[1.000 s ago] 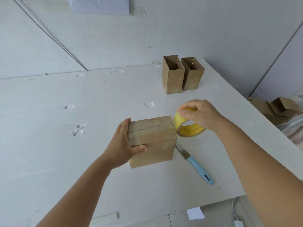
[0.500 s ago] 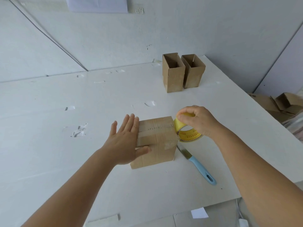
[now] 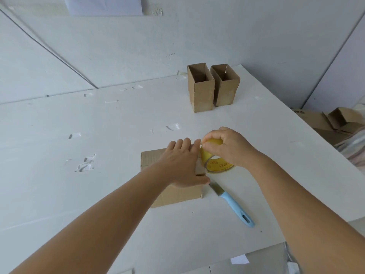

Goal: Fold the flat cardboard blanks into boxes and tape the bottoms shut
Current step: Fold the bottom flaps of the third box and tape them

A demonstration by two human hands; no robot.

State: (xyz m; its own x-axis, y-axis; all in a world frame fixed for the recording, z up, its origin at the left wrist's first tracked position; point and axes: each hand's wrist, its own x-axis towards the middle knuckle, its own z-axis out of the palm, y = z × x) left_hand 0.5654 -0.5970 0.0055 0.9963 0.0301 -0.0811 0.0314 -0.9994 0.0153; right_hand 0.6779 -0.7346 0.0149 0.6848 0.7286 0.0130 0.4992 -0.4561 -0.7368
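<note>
A brown cardboard box (image 3: 175, 194) stands upturned on the white table (image 3: 118, 135), its closed bottom facing up. My left hand (image 3: 183, 165) lies flat on that top face, fingers straight, pressing toward the right edge. My right hand (image 3: 227, 147) grips a yellow tape roll (image 3: 215, 165) held against the box's right upper edge. The tape strip on the box is hidden under my left hand.
A knife with a light blue handle (image 3: 235, 206) lies on the table just right of the box. Two finished open boxes (image 3: 213, 86) stand at the back. Cardboard pieces (image 3: 325, 123) lie off the table's right edge. Torn patches mark the table surface.
My left hand let go of the box's left side, opened, and slid across the top face to the right edge. The tape roll stayed at the right edge, dropping slightly.
</note>
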